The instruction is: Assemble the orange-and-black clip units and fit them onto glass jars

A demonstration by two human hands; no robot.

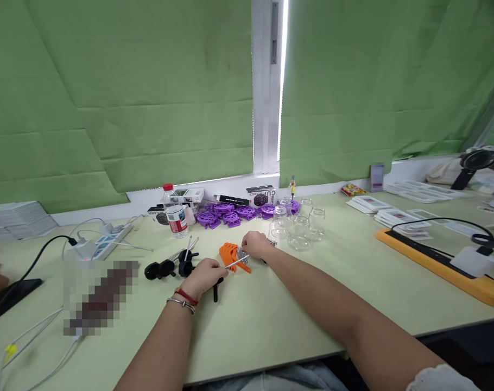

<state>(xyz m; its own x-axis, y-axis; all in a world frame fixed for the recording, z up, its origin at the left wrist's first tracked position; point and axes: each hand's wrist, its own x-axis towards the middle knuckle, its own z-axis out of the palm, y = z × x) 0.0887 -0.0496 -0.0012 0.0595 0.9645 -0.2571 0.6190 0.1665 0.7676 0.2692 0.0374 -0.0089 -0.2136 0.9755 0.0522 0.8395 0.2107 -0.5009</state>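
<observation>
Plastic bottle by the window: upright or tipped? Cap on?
Upright, cap on: the plastic bottle stands on its base, red cap at the top.

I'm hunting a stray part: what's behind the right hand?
Purple parts and boxes show beyond the right hand; whatever lies on the table directly behind it is covered.

The rod (238,262) looks metallic, orange parts (228,252) smooth plastic.

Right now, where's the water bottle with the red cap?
In the head view, the red-capped water bottle stands left of centre, left of the purple plastic pieces and behind the black parts.
</observation>
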